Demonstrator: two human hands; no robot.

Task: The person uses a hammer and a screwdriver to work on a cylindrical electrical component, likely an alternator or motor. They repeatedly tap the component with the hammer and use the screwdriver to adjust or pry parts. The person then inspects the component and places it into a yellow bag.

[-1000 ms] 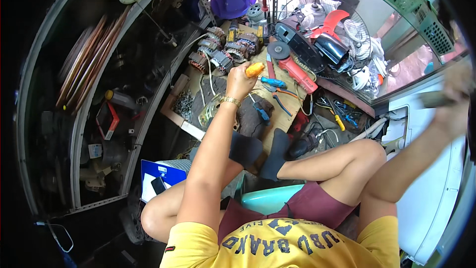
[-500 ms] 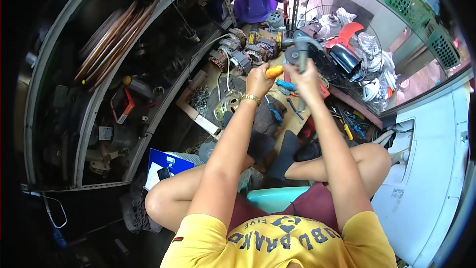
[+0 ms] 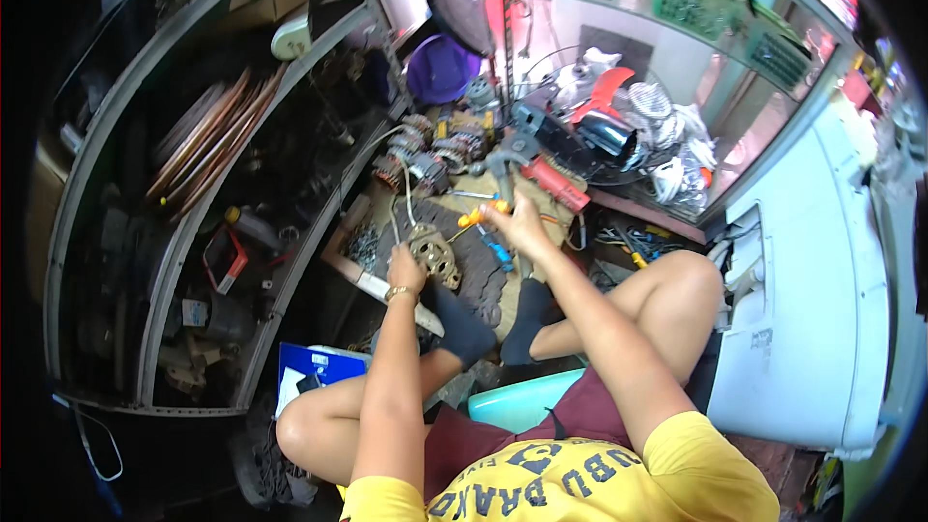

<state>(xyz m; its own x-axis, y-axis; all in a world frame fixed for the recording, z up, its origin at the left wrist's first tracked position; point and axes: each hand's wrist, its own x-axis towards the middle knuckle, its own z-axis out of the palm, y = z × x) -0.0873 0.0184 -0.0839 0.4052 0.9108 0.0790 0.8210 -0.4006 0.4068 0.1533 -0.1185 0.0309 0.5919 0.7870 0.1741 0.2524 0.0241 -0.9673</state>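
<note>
L hand (image 3: 406,271) is resting at the L rim of the round metal housing (image 3: 432,256), which is lying on the dark slab (image 3: 474,269) twd the near L part of the wooden board (image 3: 471,184); fingers are looking v. close to the rim, prob touching, but can't tell if they're pinching it, b/c the back of the hand is hiding them. R hand (image 3: 525,229) is gripping the hammer (image 3: 505,174) by its handle, fingers closed round it, head pointing twd the board's far edge & clear of the housing; the same hand is apparently also keeping hold of an orange-handled tool (image 3: 471,218), tip too blurred to read. Blue-handled tool (image 3: 497,252) is lying just R of the housing, copper-wound motor cores (image 3: 425,159) are crowding the far L corner, red angle grinder (image 3: 558,186) is lying along the R edge, small screws (image 3: 363,246) are filling a tray at the L edge. Imo the step in hand is positioning: L hand is seeing to the housing while R hand is minding both tools, nothing striking. Next move is prob calling for a firm L hold w/ the housing flat on the slab, & for R hand freeing up one tool, so each is getting a proper grip.
</note>
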